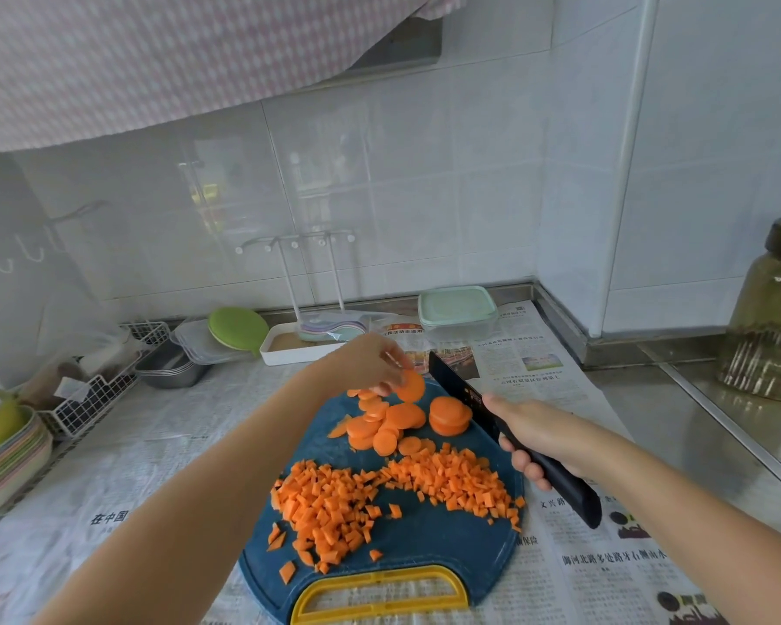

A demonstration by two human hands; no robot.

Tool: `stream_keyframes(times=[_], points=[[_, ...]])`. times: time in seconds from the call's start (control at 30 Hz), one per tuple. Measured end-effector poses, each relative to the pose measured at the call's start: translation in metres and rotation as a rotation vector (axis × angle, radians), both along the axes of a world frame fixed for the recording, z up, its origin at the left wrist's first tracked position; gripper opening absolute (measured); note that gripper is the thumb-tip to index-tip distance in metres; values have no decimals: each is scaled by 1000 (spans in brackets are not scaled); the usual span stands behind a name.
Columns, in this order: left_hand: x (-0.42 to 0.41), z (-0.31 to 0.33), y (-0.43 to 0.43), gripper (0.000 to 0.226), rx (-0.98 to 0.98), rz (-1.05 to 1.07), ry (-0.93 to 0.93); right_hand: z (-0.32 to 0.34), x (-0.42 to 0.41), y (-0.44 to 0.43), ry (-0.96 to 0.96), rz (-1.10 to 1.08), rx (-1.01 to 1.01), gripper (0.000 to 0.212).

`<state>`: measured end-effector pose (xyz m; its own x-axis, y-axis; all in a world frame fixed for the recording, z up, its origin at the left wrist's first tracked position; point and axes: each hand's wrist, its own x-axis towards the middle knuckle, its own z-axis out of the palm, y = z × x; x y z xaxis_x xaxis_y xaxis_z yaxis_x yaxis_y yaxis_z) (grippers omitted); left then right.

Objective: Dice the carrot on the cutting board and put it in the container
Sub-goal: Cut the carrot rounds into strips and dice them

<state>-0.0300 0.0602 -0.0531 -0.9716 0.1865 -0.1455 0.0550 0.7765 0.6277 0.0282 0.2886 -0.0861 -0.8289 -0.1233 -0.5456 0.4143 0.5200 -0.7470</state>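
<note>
A dark blue cutting board [429, 530] with a yellow handle lies on newspaper. Diced carrot [379, 493] is spread across its middle, and round carrot slices [393, 421] are heaped at its far end, with a small stack [449, 415] beside them. My left hand [375, 365] pinches one carrot slice [410, 386], lifted a little above the heap. My right hand [542, 437] grips the handle of a black knife [463, 392]; its blade points away along the board's right edge. A lidded clear container [458, 311] with a pale green lid stands behind the board.
Newspaper [573, 575] covers the counter. A white tray [289, 349] with a rack, a green lid [237, 329], metal tins [172, 365] and a wire basket [91, 399] line the back left. Stacked coloured bowls [5, 453] sit at left. A glass jar [772, 318] stands at right.
</note>
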Motion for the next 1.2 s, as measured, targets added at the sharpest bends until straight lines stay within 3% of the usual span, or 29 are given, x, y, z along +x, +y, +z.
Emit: stream_keyframes(times=[0.1,0.2,0.33,0.53,0.67,0.83,1.07,1.2], points=[[12,-4,19,13,2,-18,335,0,0,1,-12,-12,-11,58],[27,-25,36,12,-140,-186,451,-1,1,3,-25,-25,-14,58],[33,-40,39,15,-234,-264,397,-1,3,1,-35,-35,-1,59],[25,-38,46,46,-306,-161,274,2,9,-2,-70,-57,-1,58],[21,-36,45,44,-288,-161,224,5,14,-5,-81,-73,-20,58],[28,-42,50,42,-326,-138,303,6,19,-18,-76,-94,5,57],[25,-48,44,81,-377,-145,205,6,19,-13,-87,-107,9,58],[28,-42,30,71,-292,-177,153,7,18,-12,-81,-104,17,58]])
